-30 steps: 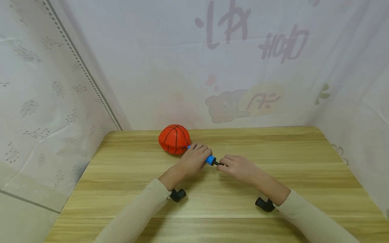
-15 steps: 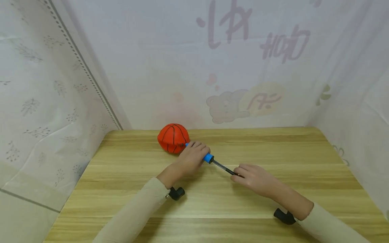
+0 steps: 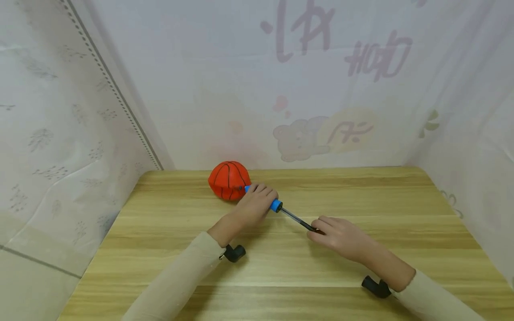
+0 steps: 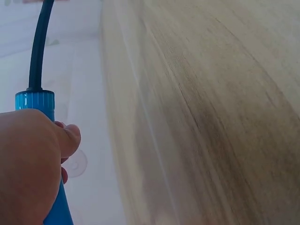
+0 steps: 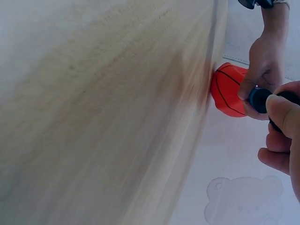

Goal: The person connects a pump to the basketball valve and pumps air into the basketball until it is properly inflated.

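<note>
We see the red ball toward the far side of the wooden table, left of the middle, its outline dented and slack rather than round. The front end of the blue pump comes right up to the ball's near right side; a small dark piece shows there, but we cannot tell whether it goes into the ball, nor whether the ball's underside rests on the wood. The pump lies on a slant, likely so that each hand can work from its own side without the arms crossing. We take the left hand to be the steadying one, since it grips the barrel close to the ball and would hold that end in place against a push or pull. Its fingers wrap the barrel snugly, and the left wrist view shows the thumb curled round the blue body just below a ribbed cap. From there the dark rod stands well out, which we read as leaving room for a stroke. At its other end the right hand has its thumb and fingers closed round the black handle, most of which they hide.
</note>
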Demonstrator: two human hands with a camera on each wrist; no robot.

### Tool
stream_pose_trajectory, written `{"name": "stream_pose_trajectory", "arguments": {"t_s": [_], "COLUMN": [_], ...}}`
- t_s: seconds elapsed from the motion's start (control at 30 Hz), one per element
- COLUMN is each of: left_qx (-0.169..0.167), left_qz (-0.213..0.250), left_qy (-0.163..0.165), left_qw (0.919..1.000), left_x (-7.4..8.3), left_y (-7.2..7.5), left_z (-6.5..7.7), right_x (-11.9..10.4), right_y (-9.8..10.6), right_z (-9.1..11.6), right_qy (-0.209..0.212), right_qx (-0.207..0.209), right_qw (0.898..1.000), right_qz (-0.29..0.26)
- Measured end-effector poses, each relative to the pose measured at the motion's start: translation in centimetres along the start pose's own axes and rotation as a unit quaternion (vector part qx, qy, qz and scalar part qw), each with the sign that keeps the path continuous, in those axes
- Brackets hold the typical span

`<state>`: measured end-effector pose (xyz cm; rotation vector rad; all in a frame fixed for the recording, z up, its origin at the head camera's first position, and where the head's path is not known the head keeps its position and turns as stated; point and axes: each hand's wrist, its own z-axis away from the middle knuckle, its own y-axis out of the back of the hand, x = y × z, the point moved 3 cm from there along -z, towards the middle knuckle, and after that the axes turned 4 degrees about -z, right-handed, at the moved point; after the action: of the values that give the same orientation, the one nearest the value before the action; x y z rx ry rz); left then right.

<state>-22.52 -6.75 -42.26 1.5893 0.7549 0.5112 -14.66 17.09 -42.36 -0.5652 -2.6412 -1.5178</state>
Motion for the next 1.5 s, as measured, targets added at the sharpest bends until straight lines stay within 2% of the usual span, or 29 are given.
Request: {"name": "stream_pose_trajectory", "arguments": {"t_s": [0.3, 0.6, 0.87, 1.0, 1.2, 1.5], "left_qx": [-0.014, 0.002, -0.004, -0.012, -0.023, -0.011], "left_qz": [-0.014, -0.011, -0.013, -0.008, -0.006, 0.009], "left_qy": [0.006, -0.003, -0.007, -0.004, -0.004, -0.005], "left_qw": [0.9998, 0.9999, 0.9999, 0.9999, 0.9997, 0.9999], "left_x": [0.6, 1.1, 0.9, 0.6, 0.5, 0.3], "left_y": [-0.4, -1.1, -1.0, -1.0, -0.8, -0.2], "left_z": [-0.3, -0.2, -0.1, -0.1, 0.1, 0.3], "right_x": [1.2, 1.9, 2.1, 1.9, 0.8, -0.5], "right_y": [-1.9, -3.6, -3.9, -3.6, -2.0, -0.1], "right_z": [-1.7, -3.4, -3.8, -3.4, -1.7, 0.5], "right_qy": [-0.011, -0.011, -0.009, -0.006, -0.001, -0.013], "right_qx": [-0.012, -0.008, 0.004, 0.005, 0.001, -0.014], "right_qw": [1.0, 1.0, 1.0, 1.0, 1.0, 1.0], "right_qz": [0.005, 0.009, 0.02, 0.014, -0.004, -0.01]}}
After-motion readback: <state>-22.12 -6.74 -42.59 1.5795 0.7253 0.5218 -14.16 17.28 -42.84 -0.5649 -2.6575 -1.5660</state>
